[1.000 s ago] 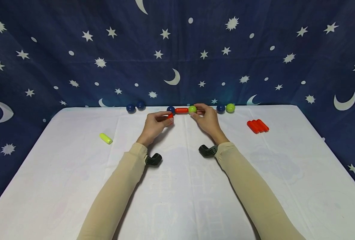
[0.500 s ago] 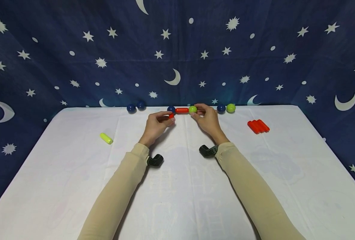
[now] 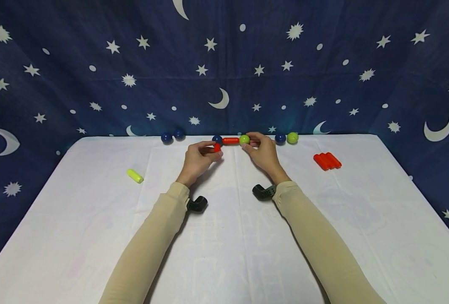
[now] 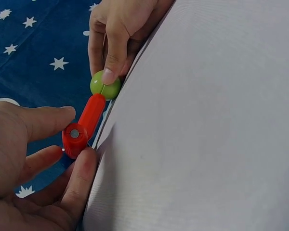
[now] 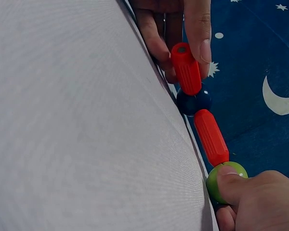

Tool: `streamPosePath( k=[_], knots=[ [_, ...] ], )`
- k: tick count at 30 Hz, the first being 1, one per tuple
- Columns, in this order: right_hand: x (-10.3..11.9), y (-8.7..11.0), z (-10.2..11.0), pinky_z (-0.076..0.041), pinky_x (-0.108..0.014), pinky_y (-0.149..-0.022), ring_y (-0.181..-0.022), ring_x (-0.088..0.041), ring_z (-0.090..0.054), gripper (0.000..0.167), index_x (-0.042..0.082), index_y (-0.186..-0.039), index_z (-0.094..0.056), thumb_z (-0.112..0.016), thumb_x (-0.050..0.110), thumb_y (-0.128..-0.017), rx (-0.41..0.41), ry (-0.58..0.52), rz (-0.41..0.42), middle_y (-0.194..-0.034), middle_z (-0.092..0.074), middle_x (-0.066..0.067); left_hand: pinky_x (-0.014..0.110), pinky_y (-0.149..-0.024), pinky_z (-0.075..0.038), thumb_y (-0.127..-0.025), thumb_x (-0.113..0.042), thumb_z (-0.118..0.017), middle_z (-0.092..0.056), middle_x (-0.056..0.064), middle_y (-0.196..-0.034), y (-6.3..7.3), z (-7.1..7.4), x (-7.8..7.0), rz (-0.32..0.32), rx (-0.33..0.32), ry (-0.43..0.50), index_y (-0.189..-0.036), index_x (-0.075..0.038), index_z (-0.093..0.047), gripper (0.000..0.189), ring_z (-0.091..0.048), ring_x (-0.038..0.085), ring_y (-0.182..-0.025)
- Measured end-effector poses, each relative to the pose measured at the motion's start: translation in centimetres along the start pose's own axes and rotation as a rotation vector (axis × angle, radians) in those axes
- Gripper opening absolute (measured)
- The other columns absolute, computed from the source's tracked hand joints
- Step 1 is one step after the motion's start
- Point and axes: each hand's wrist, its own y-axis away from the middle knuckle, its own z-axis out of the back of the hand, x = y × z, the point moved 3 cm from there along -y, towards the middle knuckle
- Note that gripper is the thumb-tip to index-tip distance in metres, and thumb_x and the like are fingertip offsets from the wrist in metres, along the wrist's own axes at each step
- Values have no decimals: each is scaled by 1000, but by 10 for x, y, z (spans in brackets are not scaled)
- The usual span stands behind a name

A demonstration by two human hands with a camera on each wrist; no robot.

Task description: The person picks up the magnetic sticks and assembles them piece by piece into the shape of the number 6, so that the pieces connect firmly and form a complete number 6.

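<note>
My left hand (image 3: 197,161) holds a short red rod (image 5: 186,70) between thumb and fingers. The rod's far end meets a dark blue ball (image 5: 194,99), and its free end shows a round metal disc in the left wrist view. From the ball a second red rod (image 3: 231,140) runs sideways to a green ball (image 3: 244,139). My right hand (image 3: 264,154) pinches that green ball between thumb and fingers. The pieces touch in one bent chain at the far edge of the table. In the left wrist view the blue ball is mostly hidden behind the held rod.
Two blue balls (image 3: 166,138) lie left along the back edge. Right of my right hand, another blue ball (image 3: 280,138) sits beside a green ball (image 3: 292,137). Several red rods (image 3: 327,161) lie side by side at right, a yellow-green rod (image 3: 135,176) at left. A starry cloth (image 3: 224,50) hangs behind.
My left hand has edged slightly to the right, with the red rod still in its fingers. The right hand stays on the green ball, and the loose pieces have not moved.
</note>
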Motion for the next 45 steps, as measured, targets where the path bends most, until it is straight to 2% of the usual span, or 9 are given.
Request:
streamPosePath(
  k=[9,15,17,21,29,33,38,41,45],
  knots=[
    [-1,1,0,-53,-35,-94,-104,-24,-63,41,0,-132,-63,-74,12,-94,2,14,-8,-120,-68,-14,20,-65,-50,-88,-10,-78,-71,19,-106,-1,7,-1,-27,-66,5,-127,0,-69,41,-71,24,-89],
    [-1,1,0,-54,-36,-91,-103,-26,-65,41,-2,-130,-64,-75,10,-93,-5,-6,16,-116,-69,-17,23,-72,-54,-90,-13,-78,-71,19,-111,-4,24,0,-66,-147,-53,-128,-1,-68,42,-70,29,-96],
    [-1,1,1,-54,-37,-91,-103,-27,-66,40,-3,-129,-64,-75,9,-93,-7,-14,23,-115,-69,-18,25,-76,-54,-90,-13,-78,-71,19,-112,-6,32,1,-80,-191,-75,-128,0,-68,42,-70,30,-97],
    [-1,1,1,-54,-36,-91,-103,-27,-65,40,-3,-129,-64,-75,9,-93,-7,-18,23,-115,-69,-17,25,-78,-53,-90,-11,-78,-71,19,-111,-7,51,4,-93,-301,-51,-127,1,-68,41,-68,30,-96],
    [-1,0,1,-53,-36,-91,-104,-26,-65,40,-3,-130,-64,-75,8,-93,2,-17,20,-117,-68,-18,16,-75,-48,-89,-7,-77,-71,20,-108,-8,89,14,-120,-560,-13,-124,3,-69,38,-62,13,-85],
    [-1,0,0,-53,-36,-91,-104,-26,-65,40,-2,-130,-64,-75,8,-93,2,-14,20,-116,-68,-17,17,-76,-48,-89,-8,-76,-69,19,-111,-6,100,19,-104,-631,-21,-126,2,-69,38,-61,14,-88],
    [-1,0,0,-53,-36,-91,-103,-26,-66,40,-2,-130,-64,-75,9,-94,2,-11,15,-116,-68,-17,30,-89,-49,-91,-10,-75,-64,19,-127,-7,104,26,-53,-632,-65,-133,-2,-65,44,-61,28,-106],
    [0,0,0,-53,-36,-91,-103,-26,-66,40,-2,-130,-64,-75,9,-94,1,-8,13,-116,-68,-17,36,-97,-48,-92,-10,-74,-60,18,-136,-9,103,31,-24,-587,-102,-139,-4,-61,49,-61,30,-115],
    [0,0,0,-53,-36,-91,-103,-26,-65,40,-2,-131,-64,-75,9,-94,-1,-3,10,-116,-68,-17,35,-100,-47,-94,-12,-72,-57,18,-139,-11,101,35,-7,-518,-157,-144,-5,-56,53,-60,29,-116]
  ],
)
